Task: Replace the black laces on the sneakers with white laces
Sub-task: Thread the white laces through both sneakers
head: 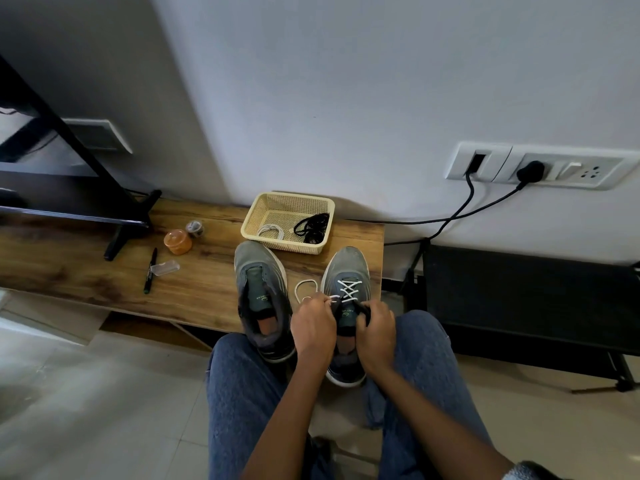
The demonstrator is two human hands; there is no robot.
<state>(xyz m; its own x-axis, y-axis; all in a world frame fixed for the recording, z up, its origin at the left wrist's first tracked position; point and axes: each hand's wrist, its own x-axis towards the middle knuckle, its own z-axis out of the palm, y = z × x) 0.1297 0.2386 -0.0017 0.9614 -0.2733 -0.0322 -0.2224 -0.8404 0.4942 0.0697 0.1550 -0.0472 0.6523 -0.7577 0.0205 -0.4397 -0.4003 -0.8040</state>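
**Lacing at the low wooden bench**

The left hand (313, 329) is pinching a white lace (347, 290); the right hand (375, 336) is gripping the right sneaker (343, 271) on the wooden bench (194, 285). Behind sit the unlaced left sneaker (259, 289), then a basket (256, 211) holding black laces (311, 225), then the white wall (346, 81).

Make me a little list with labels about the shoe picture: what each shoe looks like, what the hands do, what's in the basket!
right sneaker: white lace crisscrossed through its front eyelets, loose end looped on the table
left sneaker: no lace
left hand: pinches a white lace end by the right sneaker's eyelets
right hand: grips the right sneaker's collar
basket: black laces and another white lace
also on table: marker, orange jar
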